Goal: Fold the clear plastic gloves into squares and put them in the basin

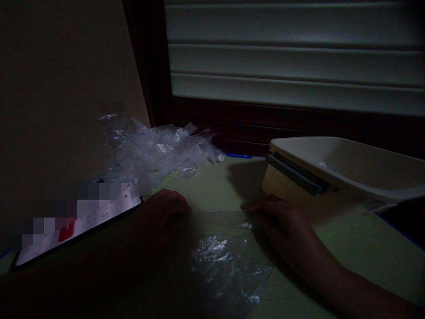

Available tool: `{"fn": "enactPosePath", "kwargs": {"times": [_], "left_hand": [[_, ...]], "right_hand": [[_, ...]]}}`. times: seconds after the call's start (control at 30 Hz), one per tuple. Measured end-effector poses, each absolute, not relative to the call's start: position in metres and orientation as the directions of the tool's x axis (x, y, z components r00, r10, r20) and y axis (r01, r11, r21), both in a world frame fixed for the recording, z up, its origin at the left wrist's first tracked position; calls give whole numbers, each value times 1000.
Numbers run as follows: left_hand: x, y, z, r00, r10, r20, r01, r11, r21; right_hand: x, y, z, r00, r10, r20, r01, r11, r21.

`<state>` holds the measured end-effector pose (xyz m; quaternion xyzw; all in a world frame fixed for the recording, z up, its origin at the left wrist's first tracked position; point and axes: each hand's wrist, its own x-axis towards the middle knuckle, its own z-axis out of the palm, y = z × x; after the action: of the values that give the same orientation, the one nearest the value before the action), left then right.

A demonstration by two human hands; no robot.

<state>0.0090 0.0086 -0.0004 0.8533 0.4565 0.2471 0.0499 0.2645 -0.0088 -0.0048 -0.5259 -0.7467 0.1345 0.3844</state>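
Observation:
A clear plastic sheet (226, 266) lies flat and crinkled on the green table (358, 248), between my two hands. My left hand (166, 212) rests on the table at the sheet's left edge with its fingers curled under. My right hand (282, 221) lies on the sheet's right edge, fingers stretched toward the far side, pressed flat. The light is dim and the fingertips are hard to make out.
A heap of crumpled clear plastic (156, 150) lies at the back left by the wall. A lit phone (79, 221) sits at the left. A white plastic tub (345, 173) stands at the right, close to my right hand. A shuttered window is behind.

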Motion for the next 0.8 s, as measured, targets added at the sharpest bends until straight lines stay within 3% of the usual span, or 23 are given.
{"fn": "enactPosePath", "kwargs": {"times": [0.23, 0.47, 0.67, 0.8], "left_hand": [[-1, 5, -10, 631, 630, 452, 698, -716, 23], [6, -7, 3, 688, 644, 335, 702, -707, -83], [15, -12, 13, 702, 658, 275, 696, -714, -68], [13, -11, 2, 658, 697, 284, 738, -671, -64]], "right_hand": [[265, -12, -7, -263, 851, 455, 799, 456, -393], [256, -23, 15, -459, 715, 527, 795, 595, -116], [221, -11, 31, -708, 640, 299, 658, 752, -53], [204, -2, 33, -776, 603, 183, 612, 791, -9]]}}
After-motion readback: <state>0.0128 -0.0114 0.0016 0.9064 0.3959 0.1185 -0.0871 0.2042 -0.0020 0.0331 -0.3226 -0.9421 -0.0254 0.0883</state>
